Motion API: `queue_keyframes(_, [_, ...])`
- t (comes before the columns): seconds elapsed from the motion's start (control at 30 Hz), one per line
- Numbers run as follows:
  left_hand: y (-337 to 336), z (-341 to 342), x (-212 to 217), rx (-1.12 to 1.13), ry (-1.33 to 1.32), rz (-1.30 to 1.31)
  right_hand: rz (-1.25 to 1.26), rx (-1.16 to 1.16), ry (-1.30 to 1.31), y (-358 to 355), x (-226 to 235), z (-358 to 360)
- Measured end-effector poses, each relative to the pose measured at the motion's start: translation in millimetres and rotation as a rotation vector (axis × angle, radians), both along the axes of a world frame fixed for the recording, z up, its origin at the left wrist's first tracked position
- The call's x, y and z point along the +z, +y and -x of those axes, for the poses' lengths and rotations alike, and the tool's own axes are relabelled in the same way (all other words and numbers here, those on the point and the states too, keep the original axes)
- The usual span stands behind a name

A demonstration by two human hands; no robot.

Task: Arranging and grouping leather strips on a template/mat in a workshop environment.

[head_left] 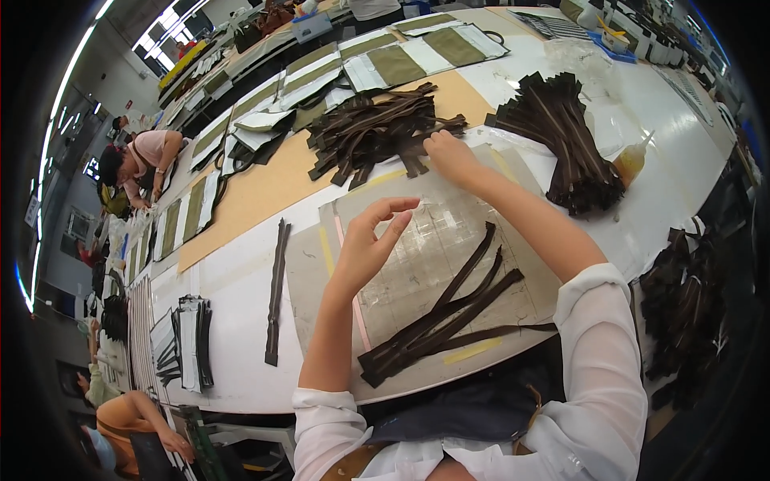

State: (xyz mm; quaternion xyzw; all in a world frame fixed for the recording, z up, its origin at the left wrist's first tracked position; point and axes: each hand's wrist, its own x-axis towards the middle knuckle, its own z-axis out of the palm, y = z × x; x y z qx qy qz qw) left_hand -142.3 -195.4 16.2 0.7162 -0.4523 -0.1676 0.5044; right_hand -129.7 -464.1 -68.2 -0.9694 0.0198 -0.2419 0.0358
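My left hand hovers over a grey cutting board with its thumb and forefinger apart and nothing between them. At the board's far edge, my right hand has its fingers closed on the end of a dark brown zipper, at the near side of a loose zipper pile. The fingertips are partly hidden there. Several brown zippers lie fanned on the near part of the board, below my hands. A single zipper lies straight on the white table to the left of the board.
A bundle of zippers stands at the right, beside a bottle of yellowish liquid. More zippers hang at the right edge. Green-and-white fabric panels line the far side. A stack of strips lies left. Other people work along the left.
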Motion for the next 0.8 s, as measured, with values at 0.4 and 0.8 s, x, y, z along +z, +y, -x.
queue_keyframes(0.4, [-11.9, 6.3, -10.1, 0.019, -0.512, 0.006, -0.432, 0.243, -0.032, 93.8, 63.5, 139.3])
queue_keyframes(0.8, [-8.6, 4.5, -25.1, 0.001, -0.272, -0.032, -1.395, 0.207, -0.08, 80.7, 31.9, 140.3])
